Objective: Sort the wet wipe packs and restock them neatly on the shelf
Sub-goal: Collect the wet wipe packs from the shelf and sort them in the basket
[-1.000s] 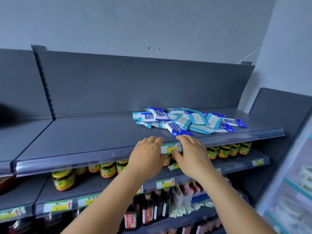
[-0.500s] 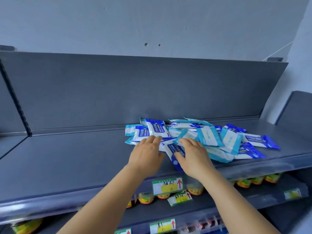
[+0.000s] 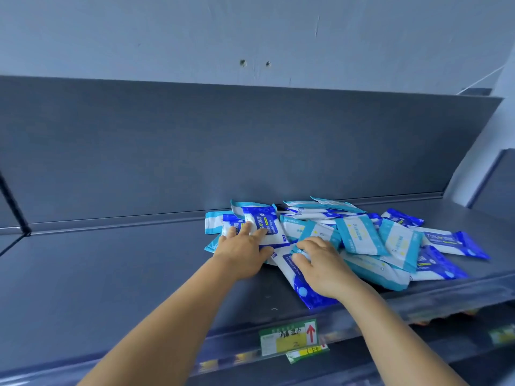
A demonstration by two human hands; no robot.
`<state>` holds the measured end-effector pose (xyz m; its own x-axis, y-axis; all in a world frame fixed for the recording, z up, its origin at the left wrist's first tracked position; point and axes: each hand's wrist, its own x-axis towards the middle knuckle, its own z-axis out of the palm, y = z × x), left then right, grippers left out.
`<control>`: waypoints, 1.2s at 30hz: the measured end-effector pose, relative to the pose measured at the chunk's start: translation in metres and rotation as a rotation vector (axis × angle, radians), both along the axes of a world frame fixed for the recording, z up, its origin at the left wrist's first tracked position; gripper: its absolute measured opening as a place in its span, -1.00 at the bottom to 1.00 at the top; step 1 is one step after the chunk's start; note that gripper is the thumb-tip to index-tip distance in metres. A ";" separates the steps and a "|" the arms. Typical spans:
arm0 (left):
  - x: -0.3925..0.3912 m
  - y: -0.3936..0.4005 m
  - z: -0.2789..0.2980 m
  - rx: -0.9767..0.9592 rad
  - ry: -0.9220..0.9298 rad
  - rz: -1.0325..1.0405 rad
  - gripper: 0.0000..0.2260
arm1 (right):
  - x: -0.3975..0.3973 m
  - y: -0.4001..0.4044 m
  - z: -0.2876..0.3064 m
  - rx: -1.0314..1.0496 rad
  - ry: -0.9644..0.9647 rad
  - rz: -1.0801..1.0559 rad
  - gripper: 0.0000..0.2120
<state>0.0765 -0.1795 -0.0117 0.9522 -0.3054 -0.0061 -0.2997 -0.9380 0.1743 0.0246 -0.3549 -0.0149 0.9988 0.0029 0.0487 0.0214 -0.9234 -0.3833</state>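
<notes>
Two hands are shown: the left hand [image 3: 242, 253] and the right hand [image 3: 323, 267]. Two kinds of wet wipe pack are heaped on one grey shelf [image 3: 111, 274]: about six dark blue packs [image 3: 263, 222] and about seven light teal packs [image 3: 355, 236]; overlap prevents an exact count. Two price labels [image 3: 288, 337] are seen at the shelf edge.
</notes>
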 end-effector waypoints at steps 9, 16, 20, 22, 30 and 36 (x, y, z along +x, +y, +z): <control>-0.058 0.044 0.002 -0.244 -0.060 -0.087 -0.71 | -0.037 0.029 0.002 0.100 -0.101 0.097 -0.75; -0.051 0.034 -0.001 -0.290 -0.026 0.303 -0.23 | -0.022 0.038 0.013 0.075 -0.012 -0.437 -0.38; -0.052 0.024 -0.001 -0.448 -0.031 0.339 0.03 | -0.011 0.033 0.012 0.163 -0.007 -0.497 -0.40; -0.053 0.025 0.002 -0.593 0.016 0.369 0.00 | -0.012 0.029 0.017 0.301 -0.064 -0.459 -0.60; -0.057 0.036 0.004 -0.693 0.114 0.346 -0.76 | -0.032 0.025 0.022 0.286 0.174 -0.314 -0.72; -0.068 0.030 0.002 -0.754 0.136 0.357 -0.82 | -0.034 0.029 0.034 0.417 0.131 -0.244 -0.74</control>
